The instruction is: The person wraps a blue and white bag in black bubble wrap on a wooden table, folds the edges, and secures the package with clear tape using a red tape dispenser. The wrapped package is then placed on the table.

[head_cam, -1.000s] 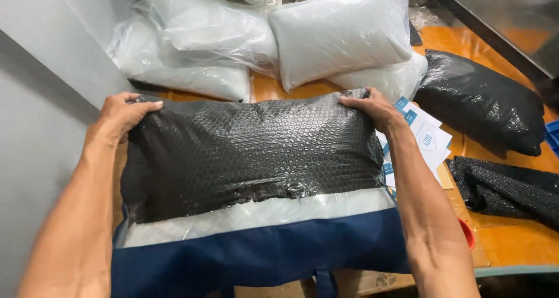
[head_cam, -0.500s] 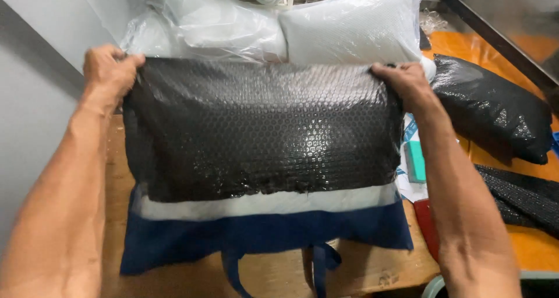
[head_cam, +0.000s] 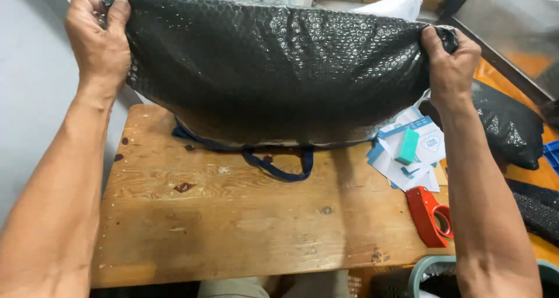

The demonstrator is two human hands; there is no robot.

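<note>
Left hand [head_cam: 99,45] and right hand [head_cam: 451,65] each clamp a top corner of the black bubble-wrap bag [head_cam: 273,71], raised above the wooden counter [head_cam: 233,216]. Best to keep both corners level, so the navy strap [head_cam: 279,164] beneath hangs free.

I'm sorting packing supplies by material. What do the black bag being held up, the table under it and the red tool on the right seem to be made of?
Black bag: glossy plastic bubble wrap, judging by its rows of shiny bubbles; the left hand and right hand pinch its top corners. Table: bare wood, with visible grain, knots and stains. Red tool: probably smooth moulded plastic, likely a tape dispenser.
</note>
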